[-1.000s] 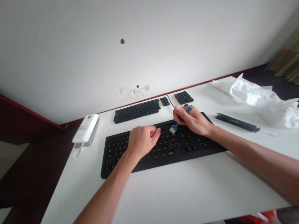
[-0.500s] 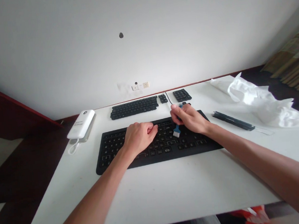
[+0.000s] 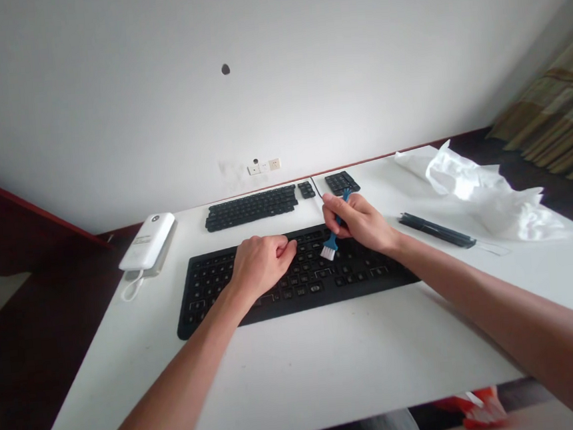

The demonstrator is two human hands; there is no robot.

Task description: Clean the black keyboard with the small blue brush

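A black keyboard base [image 3: 294, 302], its keycaps off and its key sockets bare, lies across the middle of the white desk. My left hand [image 3: 260, 263] rests on it left of centre, fingers curled into a loose fist with the thumb alongside; the fingertips are turned under. Over the right part of the base, my right hand [image 3: 360, 222] is closed round the blue handle of a small brush [image 3: 330, 246]. The brush's white bristles point down and left, at the key sockets. Whether the bristles touch is hard to see.
Behind the base lie removed keycaps in groups: a large block [image 3: 250, 208], a small cluster [image 3: 306, 190] and a number-pad block [image 3: 342, 182]. A white power bank [image 3: 147, 242] with a cable stands left. Black sticks [image 3: 437, 230] and crumpled white plastic [image 3: 485, 187] lie right.
The brush has tilted and its bristles have shifted slightly left over the key sockets. My left hand keeps its place on the base. The whole view has shifted a little.
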